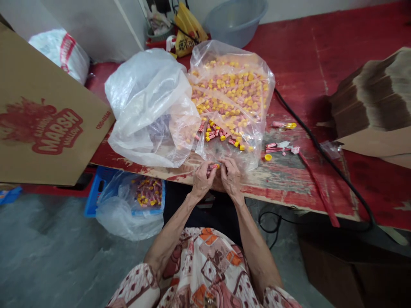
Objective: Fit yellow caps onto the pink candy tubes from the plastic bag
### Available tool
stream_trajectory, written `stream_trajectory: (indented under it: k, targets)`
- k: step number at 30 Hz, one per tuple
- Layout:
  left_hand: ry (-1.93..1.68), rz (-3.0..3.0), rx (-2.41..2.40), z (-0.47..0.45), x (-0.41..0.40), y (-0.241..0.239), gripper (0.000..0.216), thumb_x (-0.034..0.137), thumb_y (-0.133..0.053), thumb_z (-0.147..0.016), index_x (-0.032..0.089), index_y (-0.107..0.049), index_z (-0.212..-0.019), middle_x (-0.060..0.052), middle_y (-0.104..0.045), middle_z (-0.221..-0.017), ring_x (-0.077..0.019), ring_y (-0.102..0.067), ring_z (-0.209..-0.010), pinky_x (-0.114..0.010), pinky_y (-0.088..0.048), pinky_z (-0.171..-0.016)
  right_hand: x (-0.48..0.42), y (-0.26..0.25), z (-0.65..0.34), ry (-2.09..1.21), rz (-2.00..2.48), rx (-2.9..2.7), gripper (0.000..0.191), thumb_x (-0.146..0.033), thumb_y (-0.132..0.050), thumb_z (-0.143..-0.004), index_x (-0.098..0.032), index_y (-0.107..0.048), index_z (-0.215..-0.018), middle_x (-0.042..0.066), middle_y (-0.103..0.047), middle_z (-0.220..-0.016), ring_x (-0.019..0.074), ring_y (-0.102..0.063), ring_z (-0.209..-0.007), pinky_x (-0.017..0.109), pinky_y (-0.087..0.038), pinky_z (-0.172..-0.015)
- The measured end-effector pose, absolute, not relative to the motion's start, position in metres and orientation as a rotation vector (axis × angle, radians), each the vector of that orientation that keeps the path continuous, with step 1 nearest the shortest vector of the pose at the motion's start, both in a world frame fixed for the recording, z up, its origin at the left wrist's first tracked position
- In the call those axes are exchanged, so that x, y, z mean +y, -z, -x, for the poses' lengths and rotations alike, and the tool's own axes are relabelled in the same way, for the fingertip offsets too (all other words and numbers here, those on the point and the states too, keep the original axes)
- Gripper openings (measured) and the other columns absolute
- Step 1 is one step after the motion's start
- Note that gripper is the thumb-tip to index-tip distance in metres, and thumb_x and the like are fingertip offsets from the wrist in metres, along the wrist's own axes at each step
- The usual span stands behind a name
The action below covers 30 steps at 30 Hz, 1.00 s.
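At the table's front edge, my left hand [202,179] is closed around a small red-and-white tube with a yellow cap [212,168]. My right hand [231,176] is beside it with fingers pinched together near the cap; what they grip, if anything, is too small to make out. Just beyond both hands lies a clear plastic bag [234,94] filled with many such yellow-capped tubes, its mouth facing me. Several loose tubes [221,133] rest at that mouth. To its left sits a crumpled whitish plastic bag [147,107], its contents hazy.
A blue crate [93,199] below the table's left edge holds more capped tubes. A printed carton [48,124] stands left, stacked brown cardboard [375,107] right. A black cable [316,143] crosses the red table [302,51]. A torn tube [272,149] and loose yellow cap [268,157] lie right.
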<state>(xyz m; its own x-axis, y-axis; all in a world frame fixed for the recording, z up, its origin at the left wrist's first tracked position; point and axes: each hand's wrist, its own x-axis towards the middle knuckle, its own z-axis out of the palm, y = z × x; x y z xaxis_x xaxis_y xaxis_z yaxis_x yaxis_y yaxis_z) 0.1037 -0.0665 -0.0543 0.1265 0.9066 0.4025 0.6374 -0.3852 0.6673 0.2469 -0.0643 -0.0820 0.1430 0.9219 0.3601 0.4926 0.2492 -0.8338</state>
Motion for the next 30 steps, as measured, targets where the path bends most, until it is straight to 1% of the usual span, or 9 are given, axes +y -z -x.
stream_trajectory:
  k: [4,8,17,23,30]
  targets:
    - [-1.13,-2.05,1.51,-0.1036,-0.0665,0.0553,0.023,0.04,-0.055,-0.109,0.021,-0.065,-0.114,-0.008,-0.074,-0.103,-0.0183,-0.074,-0.091,-0.031,-0.059,-0.082,-0.064,0.0821,-0.2471,-0.534,1.4,-1.5,0.032,-0.018,-0.044,-0.102,-0.023,-0.073,-0.114,0.011,-0.073,-0.123,0.0239,-0.069,-0.116,0.041,-0.058,-0.104]
    - [-1.152,-2.057,1.51,-0.1035,-0.0665,0.0561,0.025,0.043,-0.054,-0.109,0.021,-0.065,-0.115,-0.009,-0.074,-0.102,-0.0188,-0.073,-0.091,-0.032,-0.059,-0.084,-0.0635,0.0818,-0.2472,-0.522,1.391,-1.505,0.033,-0.017,-0.044,-0.101,-0.022,-0.073,-0.114,0.012,-0.073,-0.122,0.024,-0.069,-0.116,0.041,-0.058,-0.104]
    - [-1.141,-2.063,1.54,-0.1029,-0.069,0.0555,0.027,0.045,-0.054,-0.109,0.021,-0.065,-0.114,-0.008,-0.074,-0.104,-0.0185,-0.073,-0.093,-0.032,-0.059,-0.086,-0.0643,0.0803,-0.246,-0.533,1.405,-1.498,0.033,-0.017,-0.043,-0.101,-0.022,-0.072,-0.116,0.012,-0.072,-0.124,0.0235,-0.069,-0.117,0.041,-0.057,-0.106]
    - [-1.209,-2.059,1.504,-0.1042,-0.0704,0.0547,0.028,0.046,-0.053,-0.11,0.02,-0.065,-0.114,-0.008,-0.073,-0.101,-0.0182,-0.072,-0.09,-0.031,-0.058,-0.082,-0.0639,0.0802,-0.2456,-0.549,1.393,-1.488,0.033,-0.016,-0.044,-0.1,-0.022,-0.073,-0.115,0.012,-0.073,-0.122,0.0242,-0.069,-0.115,0.041,-0.057,-0.105]
    - [-1.147,-2.035,1.527,-0.1031,-0.0708,0.0569,0.027,0.045,-0.055,-0.109,0.021,-0.065,-0.115,-0.009,-0.073,-0.103,-0.0189,-0.073,-0.092,-0.032,-0.059,-0.085,-0.063,0.0816,-0.2463,-0.571,1.38,-1.488,0.032,-0.016,-0.044,-0.1,-0.022,-0.073,-0.114,0.012,-0.072,-0.122,0.0244,-0.069,-0.116,0.041,-0.057,-0.104]
